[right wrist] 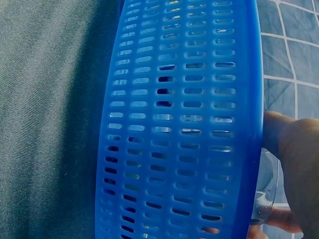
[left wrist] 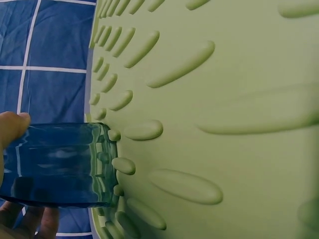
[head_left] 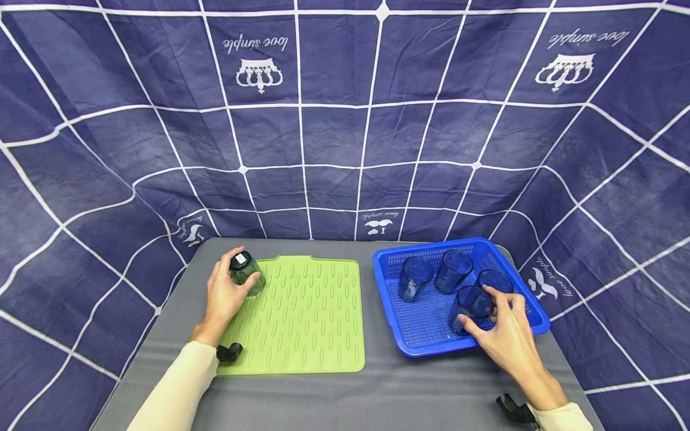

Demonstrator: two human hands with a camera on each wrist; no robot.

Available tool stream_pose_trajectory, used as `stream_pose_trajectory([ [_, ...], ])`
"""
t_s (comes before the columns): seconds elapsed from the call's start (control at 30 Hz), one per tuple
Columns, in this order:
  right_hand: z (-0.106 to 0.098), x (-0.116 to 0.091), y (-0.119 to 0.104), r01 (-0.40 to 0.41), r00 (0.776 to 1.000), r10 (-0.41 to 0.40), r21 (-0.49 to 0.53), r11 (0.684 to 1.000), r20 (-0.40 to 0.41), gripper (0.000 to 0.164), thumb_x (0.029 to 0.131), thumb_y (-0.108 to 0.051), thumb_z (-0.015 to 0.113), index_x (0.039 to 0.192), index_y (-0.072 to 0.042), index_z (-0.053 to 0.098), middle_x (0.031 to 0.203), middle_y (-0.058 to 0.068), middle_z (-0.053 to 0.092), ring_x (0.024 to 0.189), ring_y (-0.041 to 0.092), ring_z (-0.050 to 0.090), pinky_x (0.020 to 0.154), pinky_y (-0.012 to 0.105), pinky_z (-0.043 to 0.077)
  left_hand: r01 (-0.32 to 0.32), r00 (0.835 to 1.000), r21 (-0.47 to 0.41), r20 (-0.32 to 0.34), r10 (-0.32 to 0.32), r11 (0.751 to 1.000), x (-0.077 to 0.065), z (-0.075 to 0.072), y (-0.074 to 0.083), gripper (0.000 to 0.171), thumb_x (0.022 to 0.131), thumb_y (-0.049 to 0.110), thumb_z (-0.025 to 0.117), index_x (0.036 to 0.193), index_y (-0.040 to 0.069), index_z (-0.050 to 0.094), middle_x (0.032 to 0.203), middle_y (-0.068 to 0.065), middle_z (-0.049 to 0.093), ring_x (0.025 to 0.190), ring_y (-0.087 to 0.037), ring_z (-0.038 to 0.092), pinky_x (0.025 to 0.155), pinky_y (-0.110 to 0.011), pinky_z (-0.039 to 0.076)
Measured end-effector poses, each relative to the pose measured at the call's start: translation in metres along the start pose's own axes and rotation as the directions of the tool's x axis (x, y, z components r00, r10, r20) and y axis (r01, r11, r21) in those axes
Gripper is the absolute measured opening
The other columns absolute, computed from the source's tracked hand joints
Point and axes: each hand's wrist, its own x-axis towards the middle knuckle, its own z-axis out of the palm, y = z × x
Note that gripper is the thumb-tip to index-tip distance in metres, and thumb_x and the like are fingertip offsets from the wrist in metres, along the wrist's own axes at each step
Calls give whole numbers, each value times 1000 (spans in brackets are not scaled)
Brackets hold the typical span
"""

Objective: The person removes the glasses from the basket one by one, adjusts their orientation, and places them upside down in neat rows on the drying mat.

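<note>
At the back left corner of the green ridged mat [head_left: 302, 317], my left hand [head_left: 223, 293] grips an upside-down drinking glass [head_left: 253, 280] between thumb and fingers. The left wrist view shows the rim of this glass [left wrist: 60, 164] right at the mat's ridges. My right hand [head_left: 509, 335] reaches into the blue basket [head_left: 420, 350], thumb and fingers around the upper part of an upright glass [head_left: 465, 311] at the front right. In the right wrist view the basket wall [right wrist: 179, 114] hides most of that glass [right wrist: 266, 184].
Another glass [head_left: 416, 278] stands at the basket's left, a second glass [head_left: 454, 270] at its back, and a third glass [head_left: 494, 280] just behind the held one. Grey cloth [head_left: 302, 401] covers the table, with blue checked curtains [head_left: 334, 137] around it.
</note>
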Motion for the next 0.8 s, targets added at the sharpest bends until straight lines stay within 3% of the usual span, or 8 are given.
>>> stream_pose_trajectory([
  [0.27, 1, 1, -3, -20, 1000, 20, -19, 1000, 5, 92, 80, -35, 108, 156, -5, 66, 127, 27, 55, 91, 31, 74, 72, 39, 56, 4, 1000, -17, 2, -4, 1000, 1, 1, -2, 81, 90, 9, 100, 162, 18, 63, 135, -32, 68, 130, -59, 68, 110, -76, 52],
  [0.8, 4, 1, -3, 1, 1000, -1, -34, 999, 10, 87, 80, -32, 107, 156, -12, 71, 129, 28, 53, 88, 28, 69, 67, 42, 51, 14, 1000, -10, 11, -14, 1000, 1, 1, -4, 83, 89, 10, 100, 162, 19, 62, 139, -34, 67, 134, -61, 67, 113, -76, 52],
])
